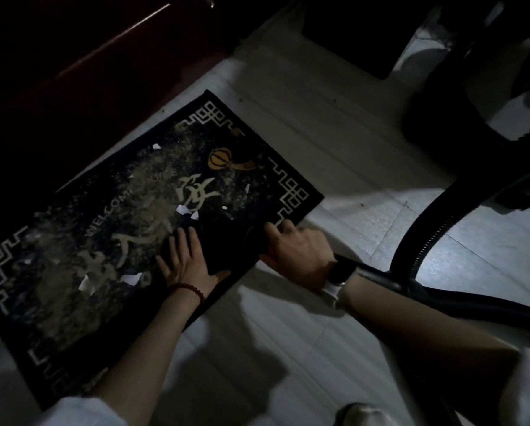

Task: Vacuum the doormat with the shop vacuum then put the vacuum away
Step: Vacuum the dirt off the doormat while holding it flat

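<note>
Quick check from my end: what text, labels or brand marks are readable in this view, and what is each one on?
"WELCOME" in pale capitals on the doormat; the letters after it are under dust and unreadable.
Large pale brush-style characters on the doormat: too stylised and dusty to read.
Vacuum nozzle and hose: no label or brand visible.
Wristwatch: no readable marking.

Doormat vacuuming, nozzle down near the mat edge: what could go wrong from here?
1. The left hand lies flat on the doormat right beside the nozzle; fingers could get nipped, or the mat may lift if it lets go.
2. The paper scraps might clog the nozzle.
3. The hose loops behind the right hand, which grips the wand; it may snag.
</note>
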A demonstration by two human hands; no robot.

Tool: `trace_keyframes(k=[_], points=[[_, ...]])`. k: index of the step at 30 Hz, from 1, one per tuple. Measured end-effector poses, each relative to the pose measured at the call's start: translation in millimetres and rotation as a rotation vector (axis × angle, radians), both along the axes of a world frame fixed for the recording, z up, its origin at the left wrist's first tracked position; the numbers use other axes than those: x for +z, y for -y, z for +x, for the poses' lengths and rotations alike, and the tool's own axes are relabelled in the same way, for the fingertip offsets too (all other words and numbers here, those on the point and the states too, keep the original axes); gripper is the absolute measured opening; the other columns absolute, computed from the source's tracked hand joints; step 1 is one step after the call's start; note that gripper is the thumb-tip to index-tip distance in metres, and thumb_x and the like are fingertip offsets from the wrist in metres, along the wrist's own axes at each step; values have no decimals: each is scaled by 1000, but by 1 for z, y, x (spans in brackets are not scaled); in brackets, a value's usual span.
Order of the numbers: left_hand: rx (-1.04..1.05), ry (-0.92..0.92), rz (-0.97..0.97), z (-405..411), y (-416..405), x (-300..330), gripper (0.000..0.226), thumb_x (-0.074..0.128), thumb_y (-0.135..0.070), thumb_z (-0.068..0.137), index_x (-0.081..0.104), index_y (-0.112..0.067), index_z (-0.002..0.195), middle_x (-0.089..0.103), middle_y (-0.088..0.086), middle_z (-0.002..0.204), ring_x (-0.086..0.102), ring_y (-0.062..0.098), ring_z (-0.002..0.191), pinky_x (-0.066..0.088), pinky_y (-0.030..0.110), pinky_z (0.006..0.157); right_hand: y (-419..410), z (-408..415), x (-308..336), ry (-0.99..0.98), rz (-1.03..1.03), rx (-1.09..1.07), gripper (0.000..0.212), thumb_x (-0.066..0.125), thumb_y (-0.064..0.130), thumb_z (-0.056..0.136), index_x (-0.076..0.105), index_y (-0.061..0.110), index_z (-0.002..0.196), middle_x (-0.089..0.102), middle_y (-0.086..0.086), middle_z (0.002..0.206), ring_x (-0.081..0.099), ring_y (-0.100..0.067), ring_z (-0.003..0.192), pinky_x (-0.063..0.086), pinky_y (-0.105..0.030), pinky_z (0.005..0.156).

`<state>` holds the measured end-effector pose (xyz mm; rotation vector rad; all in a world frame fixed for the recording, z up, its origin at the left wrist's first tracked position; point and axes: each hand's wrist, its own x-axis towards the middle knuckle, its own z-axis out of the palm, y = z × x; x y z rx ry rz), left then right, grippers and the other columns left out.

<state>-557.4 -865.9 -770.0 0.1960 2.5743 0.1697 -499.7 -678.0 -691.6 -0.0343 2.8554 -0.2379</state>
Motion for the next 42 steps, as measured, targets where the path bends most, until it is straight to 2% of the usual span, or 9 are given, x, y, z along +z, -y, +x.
trace_keyframes(k=[4,9,14,20,24,32,36,39,42], points=[[-33,62,-50,1,9,-6,108,51,-70,76,-8,-15,148,-16,7,156,-15,27,143,2,54,114,-18,-14,-3,45,-18,-22,44,40,50,93,41,18,124,63,-14,108,61,-36,94,40,-34,65],[-29,74,-99,-3,2,0,109,57,-66,75,-7,-15,147,-13,8,156,-10,30,143,8,57,113,-88,-27,1,69,-147,-441,40,45,50,91,53,22,118,65,-10,94,63,-34,84,44,-32,62],[12,48,-91,-5,0,0,107,64,-61,72,1,-17,147,-7,8,155,-5,30,142,11,57,113,-50,-4,-2,276,-323,-249,36,46,46,92,53,28,123,66,-3,90,52,-11,58,50,-34,69],[16,31,-73,-4,2,0,106,65,-62,71,5,-19,146,-5,7,155,-4,28,143,11,55,112,-77,-30,4,129,-453,-479,35,48,46,91,58,17,107,62,-1,64,57,-10,43,49,-24,45],[42,48,-76,-6,-2,1,109,69,-59,69,4,-17,146,-5,7,155,-4,29,142,12,56,111,-51,-15,-8,164,-270,-310,38,44,51,90,54,23,115,64,-3,84,61,-22,71,49,-33,63],[37,32,5,-5,9,-2,101,67,-56,72,6,-25,147,-4,-1,157,-5,22,144,8,53,113,-14,34,-6,149,-80,-35,42,33,54,93,37,27,125,64,-3,96,62,-24,81,48,-32,69],[-81,24,222,-17,13,5,77,61,-25,83,19,-22,147,9,-2,156,6,20,144,15,45,116,4,48,-4,106,-51,-23,49,30,50,96,25,23,136,59,-5,105,60,-23,82,42,-29,64],[-189,25,528,-21,4,20,58,43,-22,78,45,-21,136,38,-7,146,29,13,138,20,37,116,7,51,-6,34,20,-8,50,38,50,93,32,21,134,61,-6,97,60,-22,70,36,-27,55],[-199,87,549,-23,-11,24,62,28,-29,75,50,-24,133,42,-8,143,37,12,132,22,31,113,14,58,-14,-46,121,2,53,74,48,68,60,17,108,57,-1,57,41,-12,32,17,-19,35]])
